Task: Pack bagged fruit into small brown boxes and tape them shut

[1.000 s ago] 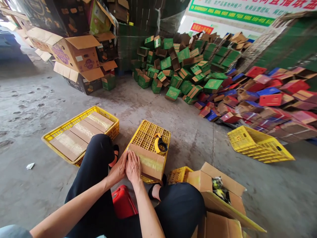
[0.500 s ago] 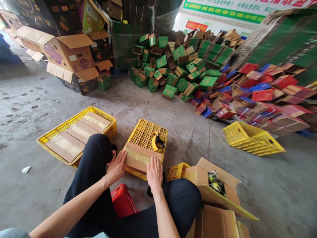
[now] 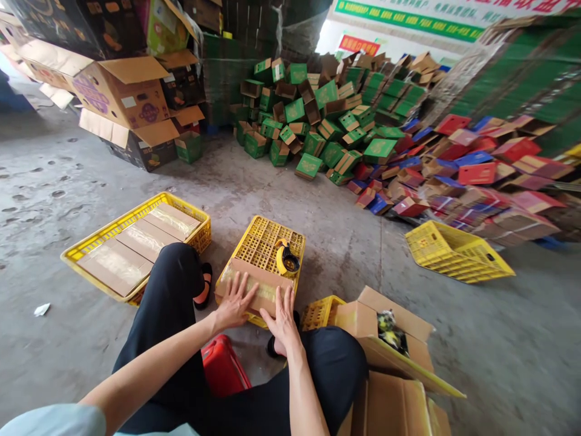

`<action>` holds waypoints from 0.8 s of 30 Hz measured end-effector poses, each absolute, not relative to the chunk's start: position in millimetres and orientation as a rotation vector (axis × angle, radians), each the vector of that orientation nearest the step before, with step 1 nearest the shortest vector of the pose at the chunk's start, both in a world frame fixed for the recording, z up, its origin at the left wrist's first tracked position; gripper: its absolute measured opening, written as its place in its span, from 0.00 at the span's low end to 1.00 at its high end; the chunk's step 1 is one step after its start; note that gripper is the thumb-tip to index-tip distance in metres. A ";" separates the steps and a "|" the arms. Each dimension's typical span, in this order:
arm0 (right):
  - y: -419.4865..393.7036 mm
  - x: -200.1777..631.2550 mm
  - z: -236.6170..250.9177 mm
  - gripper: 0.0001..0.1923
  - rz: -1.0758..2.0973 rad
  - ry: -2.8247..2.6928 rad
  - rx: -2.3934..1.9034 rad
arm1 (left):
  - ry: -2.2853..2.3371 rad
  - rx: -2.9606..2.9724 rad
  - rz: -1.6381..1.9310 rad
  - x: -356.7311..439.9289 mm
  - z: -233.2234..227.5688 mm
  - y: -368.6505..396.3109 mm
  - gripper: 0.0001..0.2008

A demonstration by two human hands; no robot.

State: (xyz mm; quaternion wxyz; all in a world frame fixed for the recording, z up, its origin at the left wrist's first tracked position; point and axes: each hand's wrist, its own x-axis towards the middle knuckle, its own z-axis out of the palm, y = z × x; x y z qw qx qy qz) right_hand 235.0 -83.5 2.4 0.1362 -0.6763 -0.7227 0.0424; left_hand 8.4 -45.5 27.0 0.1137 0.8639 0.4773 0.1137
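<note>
A brown cardboard box (image 3: 265, 295) with clear tape along its top lies on the near part of an upturned yellow crate (image 3: 259, 239). My left hand (image 3: 235, 303) rests on the box with its fingers spread across the tape. At the box's right end, my right hand (image 3: 281, 315) lies with fingers stretched out. On the crate just beyond the box sits a yellow and black tape dispenser (image 3: 287, 259), touched by neither hand.
To the left, a yellow crate (image 3: 68, 257) holds several taped boxes. An open carton (image 3: 363, 321) with dark and yellow-green contents stands at my right knee. A red object (image 3: 223, 366) is between my legs. Green boxes (image 3: 308, 166) and red boxes (image 3: 476, 174) are piled beyond.
My left hand has moved from the box's left end rightward onto its taped top, fingers now spread. My right hand has stayed near the right end, its thumb now farther out.
</note>
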 end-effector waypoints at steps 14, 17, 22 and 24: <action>-106.4 209.9 9.7 0.32 -0.029 -2.084 -2.058 | 1.164 2.637 0.254 29.9 31.1 -36.8 0.36; -112.2 199.2 13.6 0.31 -0.027 -2.047 -2.099 | 1.147 2.633 0.296 26.6 26.9 -40.0 0.31; -119.6 193.8 19.6 0.29 0.032 -2.021 -2.113 | 1.014 2.631 0.424 12.4 17.1 -44.8 0.23; -121.6 194.0 21.5 0.29 0.026 -2.030 -2.099 | 0.982 2.617 0.487 7.1 14.6 -47.3 0.22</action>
